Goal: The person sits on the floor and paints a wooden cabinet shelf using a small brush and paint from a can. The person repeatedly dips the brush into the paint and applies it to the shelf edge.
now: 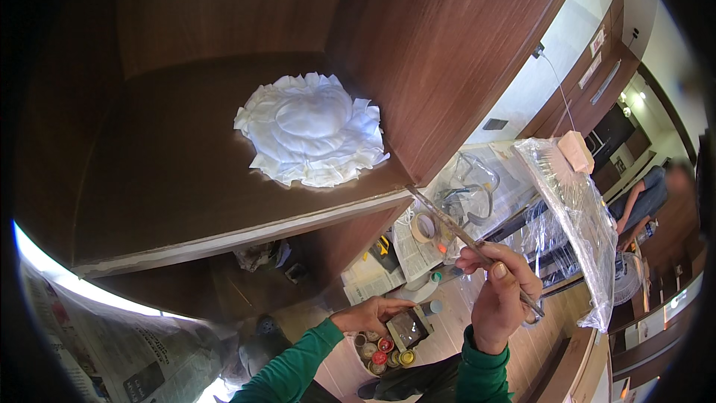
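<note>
Between the fingers of my right hand (pixel 500 294) is a long thin paintbrush (pixel 456 229), its tip at the right end of the pale front edge (pixel 251 232) of a brown wooden shelf. My left hand (pixel 372 315), lower and to the left, holds a small square open container (pixel 407 327) with dark, shiny contents. Below that container, several small round tins (pixel 379 357) with red, yellow and brown tops stand near the floor. A crumpled white cloth bundle (pixel 313 117) lies on the shelf.
Newspaper (pixel 417 249) with a tape roll (pixel 423 228) lies right of the cabinet. Plastic wrap covers a panel (pixel 576 224) with a tan block (pixel 575 152) on it. Another person (pixel 643 196) is at the far right beside a fan (pixel 627 279). Newspaper and plastic (pixel 145 347) hang at lower left.
</note>
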`<state>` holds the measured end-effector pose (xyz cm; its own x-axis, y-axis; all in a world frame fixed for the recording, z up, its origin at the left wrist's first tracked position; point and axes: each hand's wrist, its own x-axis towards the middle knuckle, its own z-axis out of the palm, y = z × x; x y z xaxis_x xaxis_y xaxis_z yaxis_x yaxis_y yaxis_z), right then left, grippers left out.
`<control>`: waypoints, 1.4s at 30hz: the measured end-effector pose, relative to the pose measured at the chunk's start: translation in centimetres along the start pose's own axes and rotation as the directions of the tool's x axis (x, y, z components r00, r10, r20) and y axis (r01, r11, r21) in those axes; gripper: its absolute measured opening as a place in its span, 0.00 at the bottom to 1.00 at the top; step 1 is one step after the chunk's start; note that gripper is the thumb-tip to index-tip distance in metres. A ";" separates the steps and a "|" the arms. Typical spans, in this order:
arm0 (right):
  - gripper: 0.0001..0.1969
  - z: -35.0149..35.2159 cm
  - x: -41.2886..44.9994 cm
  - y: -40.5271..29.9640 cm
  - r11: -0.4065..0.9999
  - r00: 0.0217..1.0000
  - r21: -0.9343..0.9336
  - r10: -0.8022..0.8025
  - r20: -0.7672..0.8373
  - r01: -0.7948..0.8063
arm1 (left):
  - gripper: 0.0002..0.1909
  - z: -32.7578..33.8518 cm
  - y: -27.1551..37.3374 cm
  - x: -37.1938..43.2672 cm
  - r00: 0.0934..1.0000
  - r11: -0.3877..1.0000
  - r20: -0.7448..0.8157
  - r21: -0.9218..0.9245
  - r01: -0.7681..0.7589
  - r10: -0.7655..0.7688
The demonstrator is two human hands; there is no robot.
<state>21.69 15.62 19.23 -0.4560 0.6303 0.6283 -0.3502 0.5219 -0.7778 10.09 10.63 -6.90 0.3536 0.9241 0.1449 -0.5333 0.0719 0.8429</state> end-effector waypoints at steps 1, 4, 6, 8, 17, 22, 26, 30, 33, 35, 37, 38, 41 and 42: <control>0.14 0.0 0.0 0.0 1.000 1.000 -0.005 -0.002 0.003 0.002 | 0.50 0.0 0.0 0.0 1.000 1.000 0.000 -0.001 -0.009 0.009; 0.14 0.1 0.0 -0.1 1.000 1.000 -0.010 0.001 0.009 -0.001 | 0.50 0.1 0.1 -0.1 1.000 1.000 -0.005 0.002 0.008 -0.008; 0.14 0.3 0.0 0.0 1.000 1.000 -0.009 0.010 0.011 -0.010 | 0.51 0.0 0.2 -0.1 1.000 1.000 -0.004 0.012 0.011 -0.011; 0.14 0.4 0.0 0.0 1.000 1.000 -0.001 0.018 0.016 -0.018 | 0.51 0.0 0.2 -0.1 1.000 1.000 -0.001 -0.002 0.007 -0.007; 0.16 -0.5 -0.6 -0.1 1.000 0.998 -0.010 0.022 -0.055 -0.023 | 0.51 0.0 -0.1 -0.1 1.000 0.999 0.004 -0.036 0.020 -0.020; 0.16 -1.1 -1.8 1.1 0.977 0.984 0.203 0.091 -0.150 -0.060 | 0.51 0.1 0.0 -0.1 1.000 1.000 -0.003 -0.023 0.004 -0.004; 0.15 -0.9 -3.2 2.2 0.959 0.991 0.280 0.069 -0.115 -0.035 | 0.51 0.2 -0.1 -0.1 1.000 0.999 -0.008 -0.039 0.023 -0.023; 0.14 -0.9 -3.1 2.5 0.985 0.997 0.170 0.037 -0.068 -0.025 | 0.51 0.2 -0.1 0.0 0.999 0.998 0.014 -0.050 0.037 -0.037; 0.13 -0.8 -2.6 2.5 0.990 0.998 0.140 0.038 -0.047 -0.031 | 0.51 0.2 0.2 0.0 0.998 0.997 0.002 -0.058 0.058 -0.058; 0.13 -0.6 -2.4 2.6 0.988 0.998 0.151 0.042 -0.039 -0.035 | 0.51 0.3 0.3 0.0 0.999 0.997 -0.006 -0.056 0.049 -0.050; 0.13 -0.5 -2.3 2.7 0.993 0.999 0.115 0.035 -0.027 -0.032 | 0.51 0.4 0.3 0.1 0.999 0.998 -0.010 -0.056 0.042 -0.042; 0.13 -0.5 -2.3 2.7 0.994 0.999 0.104 0.032 -0.019 -0.030 | 0.51 0.4 0.3 0.1 0.999 0.998 -0.010 -0.058 0.039 -0.040; 0.13 -0.5 -2.5 2.6 0.992 0.999 0.115 0.051 -0.013 -0.049 | 0.51 0.4 0.1 0.1 1.000 0.998 -0.006 -0.059 0.025 -0.025; 0.12 -0.6 -2.5 2.6 0.994 0.999 0.105 0.043 -0.016 -0.041 | 0.51 0.3 0.1 0.1 1.000 0.997 0.003 -0.067 0.023 -0.023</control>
<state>22.44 15.71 15.66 -0.4570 0.6615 0.5946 -0.4150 0.4327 -0.8003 10.36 10.64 -6.65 0.3677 0.9212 0.1271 -0.5756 0.1181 0.8092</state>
